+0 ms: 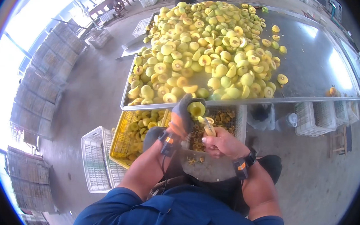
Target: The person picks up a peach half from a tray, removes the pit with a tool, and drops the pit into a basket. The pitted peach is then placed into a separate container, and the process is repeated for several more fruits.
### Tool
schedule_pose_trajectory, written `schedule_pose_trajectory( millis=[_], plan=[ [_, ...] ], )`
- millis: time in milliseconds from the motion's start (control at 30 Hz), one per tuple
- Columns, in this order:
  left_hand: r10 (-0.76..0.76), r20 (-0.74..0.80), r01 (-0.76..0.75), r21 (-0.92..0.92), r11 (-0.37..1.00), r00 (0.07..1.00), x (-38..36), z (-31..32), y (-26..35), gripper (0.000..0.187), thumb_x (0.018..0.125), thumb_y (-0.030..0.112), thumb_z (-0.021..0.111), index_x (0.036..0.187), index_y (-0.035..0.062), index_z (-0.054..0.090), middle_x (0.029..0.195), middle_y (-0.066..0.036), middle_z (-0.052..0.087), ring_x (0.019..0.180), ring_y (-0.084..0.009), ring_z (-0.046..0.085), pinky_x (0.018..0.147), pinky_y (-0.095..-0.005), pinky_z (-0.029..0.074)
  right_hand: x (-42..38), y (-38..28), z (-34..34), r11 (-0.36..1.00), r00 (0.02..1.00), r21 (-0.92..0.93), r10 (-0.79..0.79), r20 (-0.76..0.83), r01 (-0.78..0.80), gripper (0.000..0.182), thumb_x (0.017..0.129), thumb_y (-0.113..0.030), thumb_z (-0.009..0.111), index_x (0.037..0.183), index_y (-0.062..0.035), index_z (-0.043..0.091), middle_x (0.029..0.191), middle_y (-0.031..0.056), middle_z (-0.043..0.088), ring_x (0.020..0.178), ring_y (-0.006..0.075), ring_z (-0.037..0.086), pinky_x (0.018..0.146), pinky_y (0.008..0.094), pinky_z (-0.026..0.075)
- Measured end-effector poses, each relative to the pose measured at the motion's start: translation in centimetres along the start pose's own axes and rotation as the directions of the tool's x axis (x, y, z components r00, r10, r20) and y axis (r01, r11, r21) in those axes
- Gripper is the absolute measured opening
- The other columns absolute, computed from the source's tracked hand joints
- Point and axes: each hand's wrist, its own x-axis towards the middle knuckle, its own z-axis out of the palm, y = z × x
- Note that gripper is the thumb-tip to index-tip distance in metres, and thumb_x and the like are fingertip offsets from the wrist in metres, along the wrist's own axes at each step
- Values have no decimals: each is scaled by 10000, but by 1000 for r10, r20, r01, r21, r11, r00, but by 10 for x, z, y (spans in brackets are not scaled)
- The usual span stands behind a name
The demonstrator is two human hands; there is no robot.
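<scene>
Gripping a fruit half (196,109) in its gloved fingers, the left hand (182,116) holds it just below the table (315,63) edge, while the right hand (221,142) clenches a tool (207,127) touching it. Under the table sit a yellow crate (122,142) and a grey crate (241,120); fruit (204,48) is heaped on top.

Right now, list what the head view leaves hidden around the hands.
- Tool in right hand: its tip is too small to make out.
- Left hand: glove covers it; fingers wrap the fruit half.
- Grey crate: table edge and the arms hide most of it.
</scene>
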Motion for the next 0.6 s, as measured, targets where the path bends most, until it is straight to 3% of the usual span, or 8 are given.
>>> schedule_pose_trajectory(
  millis=[167,200,300,367,433,533,567,600],
  plan=[
    [350,90,-317,668,673,933,-7,-19,3,233,1041,110,624,1240,27,712,1081,-120,780,1001,-222,751,867,-327,604,-3,-4,-2,999,996,37,-7,-85,10,184,1027,-172,631,886,-97,539,690,-25,473,503,106,441,456,311,373],
    [416,140,-367,760,537,898,-10,-24,12,332,940,32,722,1270,59,708,1105,-128,780,1014,-231,754,849,-330,607,5,0,-9,996,981,-87,9,-195,-27,187,1022,-181,638,885,-89,549,682,-19,484,498,115,456,453,321,382],
    [252,60,-233,623,747,966,-16,-47,26,391,891,24,760,1276,59,701,1124,-150,771,1029,-268,755,860,-348,604,53,69,-80,777,812,-536,-56,-580,-329,267,994,-232,673,823,-48,583,641,35,563,498,158,549,451,364,432],
    [436,175,-370,831,415,883,-5,-107,9,465,812,1,779,1265,70,701,1162,-158,755,1056,-359,729,914,-409,590,53,78,-91,840,837,-448,13,-547,-306,319,984,-257,675,797,-10,603,635,88,605,527,198,612,463,382,461],
    [476,151,-327,891,314,866,-24,-135,32,532,764,-44,754,1279,83,709,1240,-166,729,1130,-371,702,959,-420,582,48,70,-73,878,837,-395,10,-547,-269,313,942,-234,689,837,57,641,666,158,644,522,261,649,477,411,498],
    [395,58,-228,888,399,917,-40,-214,21,446,861,-58,658,1289,50,727,1250,-154,732,1130,-287,709,968,-353,579,57,73,-86,779,783,-540,-105,-613,-318,327,913,-240,701,883,84,675,706,209,679,581,316,695,545,433,547],
    [319,-21,-164,824,542,948,-48,-235,16,390,908,-15,670,1285,53,740,1257,-133,732,1104,-232,707,932,-327,579,57,82,-90,710,758,-605,-155,-633,-360,331,909,-250,704,895,80,683,718,217,687,612,327,709,576,436,562],
    [3,-387,188,455,871,922,-43,-273,-6,341,956,50,689,1294,51,742,1223,-113,750,1036,-184,705,882,-315,575,53,81,-86,703,765,-624,-178,-619,-342,338,907,-262,707,895,75,683,723,217,687,648,333,713,610,445,562]
  ],
)
